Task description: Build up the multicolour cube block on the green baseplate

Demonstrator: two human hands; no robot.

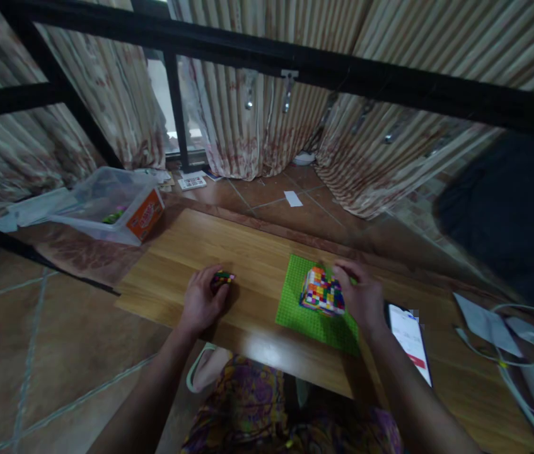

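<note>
One open, translucent plastic box (pixel 120 234) stands at the left of the frame, just beyond the wooden counter (pixel 243 246); it bears one orange printed label (pixel 145 215) and contains small green and pink pieces (pixel 114 216), too indistinct to count. One bright green studded baseplate (pixel 290 296) lies on the counter, right of the frame's centre, and carries one block of multicoloured toy bricks (pixel 321 291). The left hand (pixel 203 299) rests near the centre of the frame, fingers curled around one small cluster of coloured bricks (pixel 223 277); whether they grip it cannot be told. The right hand (pixel 364 296) is at the block's right side, fingers bent; whether they pinch a brick cannot be told. One black-edged smartphone (pixel 407 337), screen lit, lies at the lower right.
</note>
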